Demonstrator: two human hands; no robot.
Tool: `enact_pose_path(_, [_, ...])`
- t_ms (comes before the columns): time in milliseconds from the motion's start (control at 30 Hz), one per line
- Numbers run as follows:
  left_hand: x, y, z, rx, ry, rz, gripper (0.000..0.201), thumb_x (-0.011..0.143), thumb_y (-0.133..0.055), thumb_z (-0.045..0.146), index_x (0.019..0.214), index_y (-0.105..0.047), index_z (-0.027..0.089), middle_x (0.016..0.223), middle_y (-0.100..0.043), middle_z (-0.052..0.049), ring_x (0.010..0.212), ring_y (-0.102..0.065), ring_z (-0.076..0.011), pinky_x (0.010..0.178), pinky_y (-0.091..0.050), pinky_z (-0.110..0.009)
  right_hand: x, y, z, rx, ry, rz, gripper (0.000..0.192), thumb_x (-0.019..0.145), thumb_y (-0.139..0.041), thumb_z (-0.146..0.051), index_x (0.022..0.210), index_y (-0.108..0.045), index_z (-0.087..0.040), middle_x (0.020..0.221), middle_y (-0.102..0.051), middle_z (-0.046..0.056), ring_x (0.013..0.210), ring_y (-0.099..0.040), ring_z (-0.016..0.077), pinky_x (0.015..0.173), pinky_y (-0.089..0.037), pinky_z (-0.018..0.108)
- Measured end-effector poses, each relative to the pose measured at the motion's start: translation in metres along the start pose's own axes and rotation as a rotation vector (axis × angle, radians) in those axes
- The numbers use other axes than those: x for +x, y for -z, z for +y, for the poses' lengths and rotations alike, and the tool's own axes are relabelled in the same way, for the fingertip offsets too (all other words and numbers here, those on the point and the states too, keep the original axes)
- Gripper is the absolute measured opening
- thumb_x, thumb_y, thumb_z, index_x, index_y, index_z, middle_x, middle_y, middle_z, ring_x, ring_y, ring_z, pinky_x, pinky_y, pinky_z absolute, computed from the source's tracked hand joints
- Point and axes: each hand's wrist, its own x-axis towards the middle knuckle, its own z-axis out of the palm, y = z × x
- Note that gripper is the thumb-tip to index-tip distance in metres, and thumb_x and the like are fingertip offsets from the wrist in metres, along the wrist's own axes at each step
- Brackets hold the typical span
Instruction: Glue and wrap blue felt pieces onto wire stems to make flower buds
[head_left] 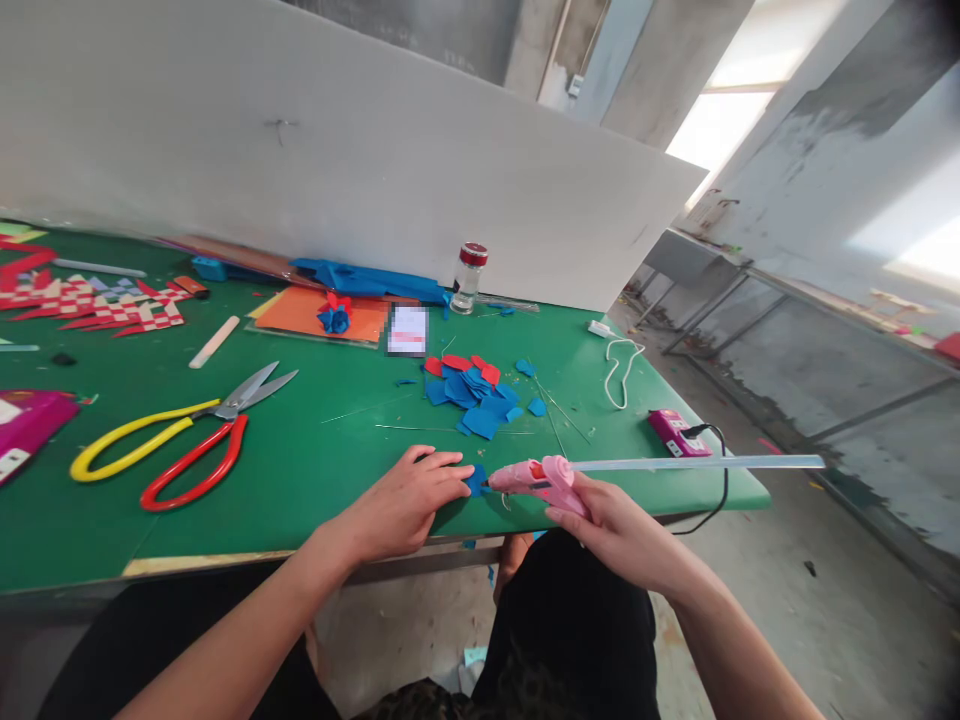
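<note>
Pink plastic in the head view: your right hand is wrapped round the glue gun handle — probably light, stiff, best held there. Your left hand lies half-curled, fingertips at the blue piece on the table, grip unclear — likely soft; take its edge.

Free tabletop left of the left hand
Scissors bar farther left; cut pieces, ahead; glue stick, past the right hand.
</note>
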Motion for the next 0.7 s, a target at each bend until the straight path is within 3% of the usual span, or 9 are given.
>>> enact_pose_path(167, [-0.0001, -0.0020, -0.0015, 0.013, -0.006, -0.006, 0.054, 0.073, -0.045, 0.000, 0.120, -0.057, 0.025, 0.142, -0.056, -0.002, 0.136, -0.043, -0.0267, 0.107, -0.030, -0.049, 0.0018, 0.0021, -0.0029, 0.102, -0.038, -0.093, 0.030, 0.094, -0.050, -0.034, 0.114, -0.068, -0.020, 0.093, -0.074, 0.005, 0.094, -0.068, 0.0262, 0.087, -0.053, 0.034])
enact_pose_path(567, [-0.0002, 0.0004, 0.0007, -0.001, 0.001, 0.000, 0.053, 0.075, -0.046, 0.000, 0.119, -0.059, 0.024, 0.142, -0.056, -0.004, 0.135, -0.044, -0.0267, 0.108, -0.031, -0.049, 0.0030, 0.0030, -0.0054, 0.090, -0.003, -0.078, 0.033, 0.096, -0.047, -0.037, 0.119, -0.065, -0.023, 0.107, -0.072, 0.007, 0.101, -0.066, 0.0270, 0.090, -0.052, 0.039])
enact_pose_path(700, [-0.0003, -0.0002, -0.0002, -0.017, -0.007, 0.019, 0.053, 0.075, -0.046, 0.000, 0.120, -0.060, 0.025, 0.140, -0.057, -0.005, 0.134, -0.045, -0.0264, 0.108, -0.031, -0.049, 0.0018, 0.0013, -0.0030, 0.079, -0.042, -0.051, 0.029, 0.094, -0.049, -0.037, 0.111, -0.069, -0.024, 0.098, -0.073, 0.007, 0.095, -0.067, 0.0281, 0.086, -0.053, 0.039])
